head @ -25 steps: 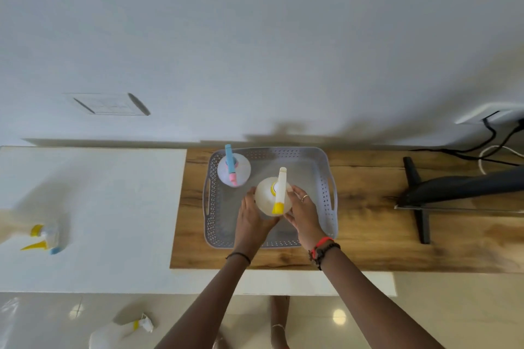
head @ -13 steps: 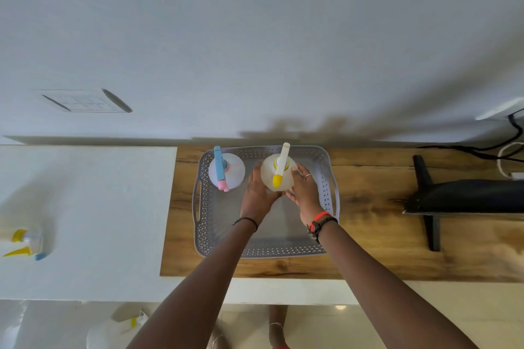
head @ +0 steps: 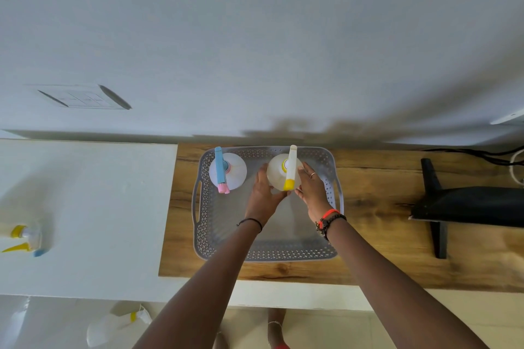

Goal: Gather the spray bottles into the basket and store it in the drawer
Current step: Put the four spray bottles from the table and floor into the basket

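Hands [head: 265,193] steadied; two bottles [head: 283,171] in basket [head: 266,253].

Two spray bottles [head: 283,171] [head: 228,171] stand upright at the grey basket's [head: 266,254] far end.

A: Where's the basket [head: 331,164]?
B: On the counter [head: 382,252], against the wall. Two bottles stand inside: one [head: 231,171] at 10 o'clock, another [head: 279,176] at 12.
A: Others?
B: One [head: 24,236] far out at 9, one [head: 119,326] on the floor at 7.

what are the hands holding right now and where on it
Both hands, left and right, hold the yellow-nozzle spray bottle by the sides of its round body, inside the basket.
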### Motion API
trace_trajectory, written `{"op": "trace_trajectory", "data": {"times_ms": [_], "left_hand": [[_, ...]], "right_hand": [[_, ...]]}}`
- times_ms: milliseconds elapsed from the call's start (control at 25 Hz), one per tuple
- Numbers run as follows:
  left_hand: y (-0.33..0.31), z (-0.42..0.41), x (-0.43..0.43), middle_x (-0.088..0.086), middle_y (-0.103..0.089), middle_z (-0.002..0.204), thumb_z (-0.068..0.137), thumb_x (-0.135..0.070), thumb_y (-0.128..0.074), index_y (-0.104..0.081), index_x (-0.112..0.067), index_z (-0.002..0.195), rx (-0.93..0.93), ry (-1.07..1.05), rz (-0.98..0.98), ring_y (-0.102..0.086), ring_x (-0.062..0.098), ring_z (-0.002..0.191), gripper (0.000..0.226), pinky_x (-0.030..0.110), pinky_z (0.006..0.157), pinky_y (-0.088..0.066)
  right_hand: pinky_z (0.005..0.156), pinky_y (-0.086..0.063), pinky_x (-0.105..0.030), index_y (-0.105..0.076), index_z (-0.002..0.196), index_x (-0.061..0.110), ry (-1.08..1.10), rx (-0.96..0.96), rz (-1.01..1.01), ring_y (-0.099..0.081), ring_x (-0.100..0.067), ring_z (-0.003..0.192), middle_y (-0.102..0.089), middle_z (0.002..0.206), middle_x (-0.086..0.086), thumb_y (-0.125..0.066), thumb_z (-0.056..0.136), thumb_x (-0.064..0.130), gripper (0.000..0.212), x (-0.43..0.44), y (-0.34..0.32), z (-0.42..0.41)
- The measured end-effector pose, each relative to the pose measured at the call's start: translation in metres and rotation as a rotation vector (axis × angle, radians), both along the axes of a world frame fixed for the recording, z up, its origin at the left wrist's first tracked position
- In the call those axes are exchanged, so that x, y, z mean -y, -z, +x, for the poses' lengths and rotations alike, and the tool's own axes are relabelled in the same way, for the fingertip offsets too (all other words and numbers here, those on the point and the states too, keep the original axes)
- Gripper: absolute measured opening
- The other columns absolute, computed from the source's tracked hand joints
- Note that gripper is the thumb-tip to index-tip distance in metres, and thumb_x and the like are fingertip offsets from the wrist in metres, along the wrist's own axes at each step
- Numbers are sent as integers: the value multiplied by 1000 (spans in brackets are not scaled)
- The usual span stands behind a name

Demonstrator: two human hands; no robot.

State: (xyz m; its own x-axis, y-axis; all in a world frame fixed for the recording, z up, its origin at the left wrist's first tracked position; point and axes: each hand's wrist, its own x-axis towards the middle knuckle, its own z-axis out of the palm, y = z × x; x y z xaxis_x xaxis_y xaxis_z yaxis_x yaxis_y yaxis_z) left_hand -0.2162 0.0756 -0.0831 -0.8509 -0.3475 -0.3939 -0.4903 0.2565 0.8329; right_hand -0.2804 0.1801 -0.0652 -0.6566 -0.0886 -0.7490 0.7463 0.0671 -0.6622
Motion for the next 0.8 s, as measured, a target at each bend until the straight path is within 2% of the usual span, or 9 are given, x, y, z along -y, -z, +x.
{"op": "trace_trajectory", "data": {"times_ms": [40,160,200,320,360,480,640,720,800], "left_hand": [[0,0,0,13,-44,137,71,-20,-81,-32,-9,138,6,10,-14,-50,29,120,84,48,96,-51],[0,3,-1,12,-32,150,73,-21,-79,-22,-7,145,77,32,-57,-38,30,135,93,46,110,-39],[-2,5,-1,12,-28,153,75,-21,-78,-19,-6,146,102,37,-73,-33,29,138,94,45,113,-35],[-10,18,-5,14,-27,152,79,-18,-73,-21,-4,146,118,30,-113,-29,28,141,86,43,116,-31],[-16,26,-7,15,-30,150,81,-17,-71,-24,-3,144,106,12,-126,-31,28,139,80,41,115,-32],[-32,58,-18,12,-39,140,87,-16,-63,-35,-6,138,55,-72,-118,-44,26,129,60,36,107,-41],[-50,108,-24,4,-46,132,92,-18,-56,-42,-15,131,48,-184,-78,-53,13,111,42,24,86,-46],[-56,133,-23,0,-48,130,93,-19,-54,-44,-17,129,67,-230,-65,-54,10,106,37,21,82,-46],[-59,160,-20,-2,-50,126,94,-22,-53,-45,-20,126,71,-289,-59,-57,9,104,33,17,79,-45]], "right_hand": [[79,-50,-23,-43,142,22,-9,-1,14,-53,-17,114,-55,128,1,-42,100,27,43,0,1,0],[94,-43,-30,-40,144,23,-7,2,83,-47,-10,94,-50,118,1,-42,99,30,45,-2,8,3],[93,-40,-31,-41,143,20,8,7,110,-45,-8,87,-49,115,1,-42,99,31,45,-3,11,6],[87,-40,-31,-51,131,10,104,32,169,-47,-16,92,-52,107,-3,-42,99,28,37,-7,11,22],[85,-42,-31,-53,125,9,139,41,172,-49,-18,91,-54,102,-4,-42,99,26,32,-8,8,30],[70,-44,-30,-55,103,9,208,68,169,-51,-15,71,-55,78,-2,-43,99,19,16,-8,-6,61],[60,-40,-26,-53,78,13,192,92,134,-47,-15,63,-51,70,-3,-43,99,14,24,6,-28,104],[58,-38,-27,-53,81,10,157,89,130,-46,-16,62,-50,69,-4,-43,99,13,21,16,-37,122],[63,-42,-31,-55,91,6,107,72,148,-50,-18,68,-53,72,-4,-43,99,12,15,29,-44,139]]}}
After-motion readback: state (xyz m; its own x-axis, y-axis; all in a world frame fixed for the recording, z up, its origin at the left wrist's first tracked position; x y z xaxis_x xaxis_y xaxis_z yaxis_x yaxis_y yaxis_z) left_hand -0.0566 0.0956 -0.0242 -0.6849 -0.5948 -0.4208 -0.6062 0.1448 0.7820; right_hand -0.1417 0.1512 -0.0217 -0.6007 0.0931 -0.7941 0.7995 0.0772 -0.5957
